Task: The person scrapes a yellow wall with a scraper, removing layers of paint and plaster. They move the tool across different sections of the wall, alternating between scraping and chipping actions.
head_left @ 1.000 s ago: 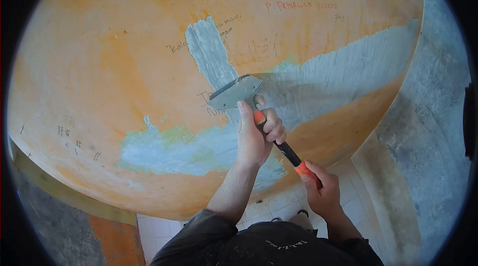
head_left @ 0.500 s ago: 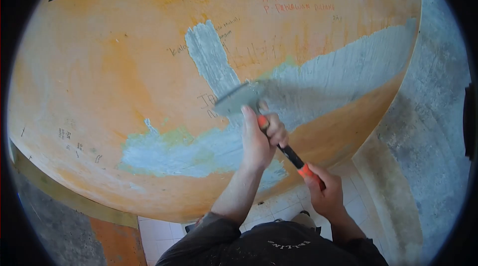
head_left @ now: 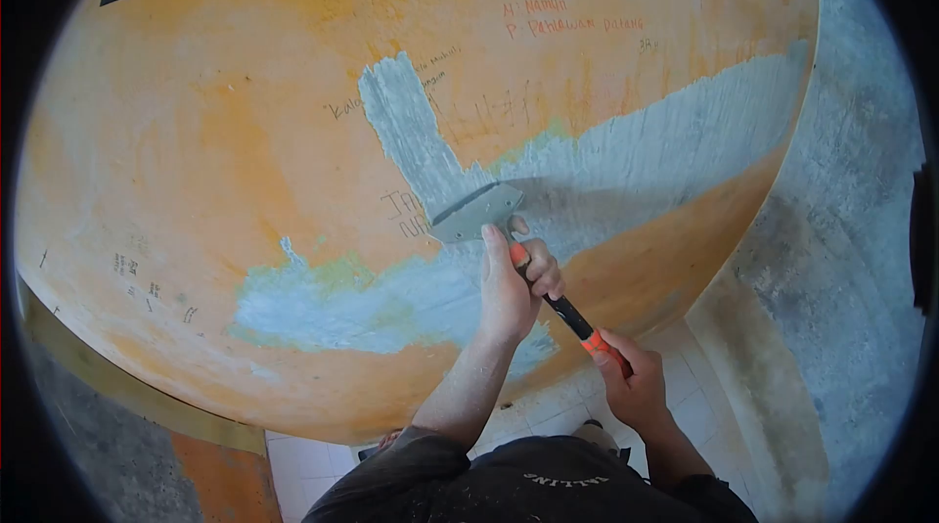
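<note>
So the scraper [head_left: 492, 212] was near dead centre, its blade [head_left: 465, 219] at the foot of a grey strip [head_left: 403, 117] running to 11 o'clock, the handle [head_left: 567, 315] pointing between 4 and 5. Left hand [head_left: 509, 300] was wrapped round it just below the blade, right hand [head_left: 636, 381] gripping the end. Behind it all was a curved orange surface [head_left: 245, 151], red writing [head_left: 548, 6] at 1 o'clock.

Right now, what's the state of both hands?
Left hand: closed, holding the scraper just below its head.
Right hand: closed, holding that scraper's lower end.
</note>
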The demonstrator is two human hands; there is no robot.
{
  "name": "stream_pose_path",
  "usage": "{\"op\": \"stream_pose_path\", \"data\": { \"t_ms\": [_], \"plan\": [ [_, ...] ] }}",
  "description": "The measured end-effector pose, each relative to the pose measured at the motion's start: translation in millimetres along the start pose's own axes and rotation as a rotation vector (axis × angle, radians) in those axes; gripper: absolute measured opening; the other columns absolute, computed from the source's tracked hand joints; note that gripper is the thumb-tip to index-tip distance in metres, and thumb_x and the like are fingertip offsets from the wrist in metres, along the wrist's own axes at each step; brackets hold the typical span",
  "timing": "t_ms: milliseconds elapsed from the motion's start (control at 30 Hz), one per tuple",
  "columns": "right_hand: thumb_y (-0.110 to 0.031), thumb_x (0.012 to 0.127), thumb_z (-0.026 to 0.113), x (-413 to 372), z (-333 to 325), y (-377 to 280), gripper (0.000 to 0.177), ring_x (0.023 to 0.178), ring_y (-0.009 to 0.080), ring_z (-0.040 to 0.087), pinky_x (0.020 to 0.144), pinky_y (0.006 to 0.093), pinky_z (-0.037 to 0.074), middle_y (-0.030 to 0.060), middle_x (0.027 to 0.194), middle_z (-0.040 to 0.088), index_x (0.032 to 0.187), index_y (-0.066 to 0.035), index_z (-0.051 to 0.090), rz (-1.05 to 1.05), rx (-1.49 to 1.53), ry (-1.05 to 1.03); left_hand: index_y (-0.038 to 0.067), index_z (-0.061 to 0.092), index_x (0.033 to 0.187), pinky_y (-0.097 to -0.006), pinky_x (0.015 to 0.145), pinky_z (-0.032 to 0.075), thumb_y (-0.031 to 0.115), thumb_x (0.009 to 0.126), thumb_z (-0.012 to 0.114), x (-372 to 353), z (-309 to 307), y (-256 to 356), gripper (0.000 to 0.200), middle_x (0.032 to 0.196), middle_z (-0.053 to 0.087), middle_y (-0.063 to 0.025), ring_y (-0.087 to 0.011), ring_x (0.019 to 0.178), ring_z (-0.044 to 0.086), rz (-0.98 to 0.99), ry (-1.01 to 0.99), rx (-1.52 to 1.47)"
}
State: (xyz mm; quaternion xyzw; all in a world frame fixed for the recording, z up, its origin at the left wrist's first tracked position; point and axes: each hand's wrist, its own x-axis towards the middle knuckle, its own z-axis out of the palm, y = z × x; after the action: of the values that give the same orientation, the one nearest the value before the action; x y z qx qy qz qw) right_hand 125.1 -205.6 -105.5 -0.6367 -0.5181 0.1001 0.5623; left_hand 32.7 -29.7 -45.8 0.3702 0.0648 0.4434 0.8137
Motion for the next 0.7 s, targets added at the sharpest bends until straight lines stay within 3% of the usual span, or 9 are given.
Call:
{"op": "stream_pose_path", "data": {
  "t_ms": [100, 167, 233, 367, 400, 533, 700],
  "plan": [
    [-0.015, 0.092, 0.063, 12, -2, -17, 0.027, 0.057, 0.0175, 0.062, 0.054, 0.0286, 0.047, 0.0149, 0.077, 0.068, 0.114, 0.001, 0.065, 0.026, -0.025, -0.021, 0.021, 0.047, 0.108, -0.0269, 0.049, 0.028, 0.064, 0.098, 0.028, 8, 4, 14, 0.048, 0.059, 0.024, 0.0060, -0.0082, 0.048, 0.025, 0.014, -0.067, -0.010],
    [-0.015, 0.092, 0.063, 17, -1, -18, 0.027, 0.057, 0.0162, 0.062, 0.054, 0.0287, 0.046, 0.0153, 0.077, 0.068, 0.114, 0.001, 0.065, -0.061, 0.008, 0.025, 0.021, 0.047, 0.108, -0.0273, 0.050, 0.029, 0.065, 0.098, 0.028, 8, 8, 17, 0.049, 0.059, 0.025, 0.0060, -0.0085, 0.048, 0.026, 0.079, -0.109, 0.022],
    [-0.015, 0.092, 0.063, -2, 1, -4, 0.027, 0.057, 0.0157, 0.061, 0.053, 0.0290, 0.046, 0.0154, 0.076, 0.067, 0.114, 0.001, 0.065, -0.048, 0.009, 0.010, 0.019, 0.046, 0.109, -0.0272, 0.050, 0.029, 0.065, 0.098, 0.027, -4, -2, -1, 0.050, 0.058, 0.025, 0.0058, -0.0085, 0.048, 0.026, -0.020, 0.033, -0.015],
    [-0.017, 0.092, 0.063, 14, -3, -11, 0.030, 0.057, 0.0151, 0.060, 0.054, 0.0291, 0.045, 0.0155, 0.075, 0.066, 0.115, 0.002, 0.065, 0.018, -0.037, -0.057, 0.021, 0.044, 0.109, -0.0286, 0.050, 0.030, 0.065, 0.098, 0.027, 5, 1, 13, 0.049, 0.058, 0.025, 0.0052, -0.0094, 0.048, 0.027, 0.048, -0.060, 0.050],
    [-0.018, 0.092, 0.063, 20, -1, -12, 0.031, 0.057, 0.0158, 0.060, 0.054, 0.0287, 0.045, 0.0154, 0.075, 0.066, 0.116, 0.002, 0.064, -0.072, -0.008, -0.011, 0.021, 0.044, 0.109, -0.0289, 0.050, 0.030, 0.065, 0.098, 0.027, 8, 3, 16, 0.049, 0.058, 0.025, 0.0051, -0.0095, 0.048, 0.027, 0.097, -0.109, 0.046],
    [-0.018, 0.092, 0.063, 11, -8, -11, 0.032, 0.058, 0.0173, 0.061, 0.055, 0.0293, 0.046, 0.0163, 0.075, 0.066, 0.117, 0.002, 0.063, 0.026, -0.002, -0.082, 0.021, 0.045, 0.107, -0.0272, 0.049, 0.030, 0.066, 0.098, 0.025, -2, 0, -2, 0.050, 0.058, 0.025, 0.0056, -0.0090, 0.047, 0.027, -0.012, 0.024, 0.009],
    [-0.019, 0.094, 0.061, 18, -11, -20, 0.032, 0.061, 0.0167, 0.061, 0.057, 0.0294, 0.047, 0.0157, 0.079, 0.068, 0.117, 0.003, 0.063, 0.010, -0.010, -0.076, 0.021, 0.047, 0.105, -0.0269, 0.049, 0.029, 0.066, 0.098, 0.026, 4, 2, 10, 0.049, 0.059, 0.025, 0.0054, -0.0093, 0.048, 0.027, 0.052, -0.078, 0.025]
  ]
}}
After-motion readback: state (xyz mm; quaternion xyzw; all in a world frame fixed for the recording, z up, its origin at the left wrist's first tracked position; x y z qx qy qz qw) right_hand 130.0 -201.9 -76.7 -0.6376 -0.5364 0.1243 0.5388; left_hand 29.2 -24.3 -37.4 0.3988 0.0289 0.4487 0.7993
